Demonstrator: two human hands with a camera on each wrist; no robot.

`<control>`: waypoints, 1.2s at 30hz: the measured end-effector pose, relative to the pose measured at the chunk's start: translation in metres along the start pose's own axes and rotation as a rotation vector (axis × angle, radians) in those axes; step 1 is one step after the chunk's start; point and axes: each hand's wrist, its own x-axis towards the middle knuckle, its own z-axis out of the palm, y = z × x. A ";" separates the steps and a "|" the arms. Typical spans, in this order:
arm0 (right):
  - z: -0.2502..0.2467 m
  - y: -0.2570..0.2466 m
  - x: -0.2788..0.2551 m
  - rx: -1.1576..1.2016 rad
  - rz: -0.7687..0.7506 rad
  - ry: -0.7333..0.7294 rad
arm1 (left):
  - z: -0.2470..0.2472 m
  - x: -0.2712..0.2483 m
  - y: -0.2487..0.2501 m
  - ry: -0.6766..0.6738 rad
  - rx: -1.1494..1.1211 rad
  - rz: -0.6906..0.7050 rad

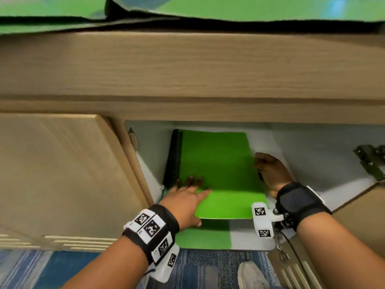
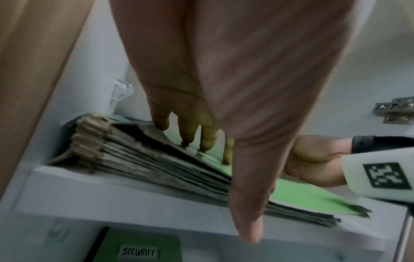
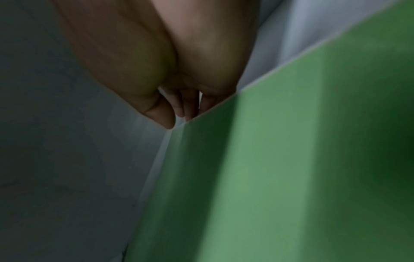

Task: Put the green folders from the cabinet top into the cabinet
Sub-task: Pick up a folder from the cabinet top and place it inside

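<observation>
A stack of green folders [image 1: 218, 163] lies on the white upper shelf [image 2: 112, 195] inside the open cabinet. My left hand [image 1: 187, 190] lies flat on the top cover near its front left corner, fingers [image 2: 190, 134] straight and pressing down. My right hand [image 1: 268, 172] is at the stack's right edge; in the right wrist view its fingers [image 3: 190, 106] curl against the edge of the top green folder [image 3: 268, 159], their tips hidden behind it. More green folders [image 1: 229, 7] lie on the cabinet top. The stack's [image 2: 156, 163] worn dark spines face left.
Another green folder [image 2: 139, 248] labelled SECURITY lies on the shelf below. The left cabinet door [image 1: 62, 174] is closed, the right door [image 1: 358, 215] swung open on its hinge [image 1: 370, 161]. A shoe [image 1: 252, 276] stands on blue carpet below.
</observation>
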 end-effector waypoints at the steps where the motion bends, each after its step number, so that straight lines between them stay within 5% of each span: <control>1: 0.000 0.001 0.002 -0.048 -0.007 -0.022 | -0.001 0.001 -0.002 0.002 0.014 0.001; 14: 0.030 -0.007 -0.017 -0.283 -0.013 -0.177 | -0.003 0.003 -0.004 0.054 0.051 -0.081; 24: 0.050 -0.005 -0.033 -0.964 -0.014 -0.177 | 0.001 0.010 -0.008 -0.028 0.056 -0.066; 28: 0.046 -0.012 -0.039 -1.002 -0.017 -0.202 | -0.002 0.008 -0.007 -0.034 0.022 -0.079; 36: 0.036 -0.083 -0.101 -0.961 -0.343 -0.196 | -0.063 -0.039 0.014 0.241 -0.054 -0.034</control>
